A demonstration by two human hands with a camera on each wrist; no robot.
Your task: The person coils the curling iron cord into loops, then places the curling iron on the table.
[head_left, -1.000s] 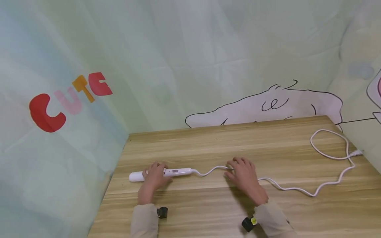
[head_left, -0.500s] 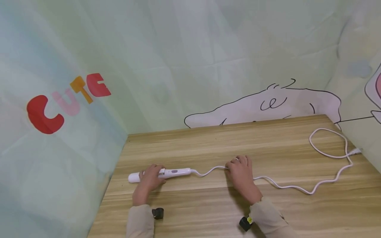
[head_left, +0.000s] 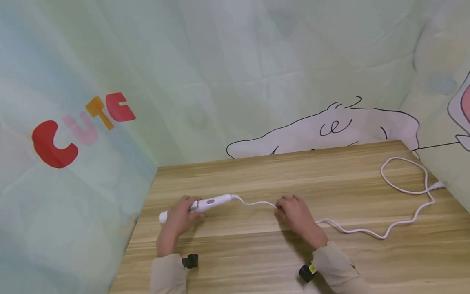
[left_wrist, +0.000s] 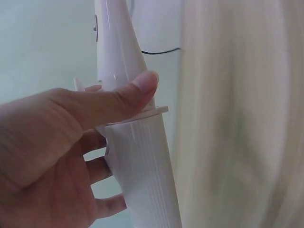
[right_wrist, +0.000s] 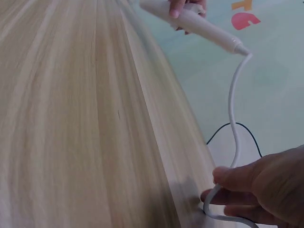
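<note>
A white hair straightener (head_left: 219, 200) with a grey switch is at the table's left side, tilted so that its cord end is higher. My left hand (head_left: 180, 216) grips it around the middle. In the left wrist view, the thumb lies across the white body (left_wrist: 147, 175) beside a raised collar, with the fingers behind it. A white cord (head_left: 253, 203) runs from the straightener to my right hand (head_left: 298, 216). The right wrist view has the cord (right_wrist: 232, 104) pinched between thumb and fingers, close over the table.
More cord (head_left: 367, 233) winds across the wooden table (head_left: 257, 253) on the right and forms a loop. Its plug (head_left: 437, 185) lies by the right edge. A printed curtain (head_left: 183, 81) hangs along the back and sides.
My left hand has raised the straightener's cord end, tilting it from nearly flat. My right hand has drawn its fingers together on the cord, staying in about the same spot.
</note>
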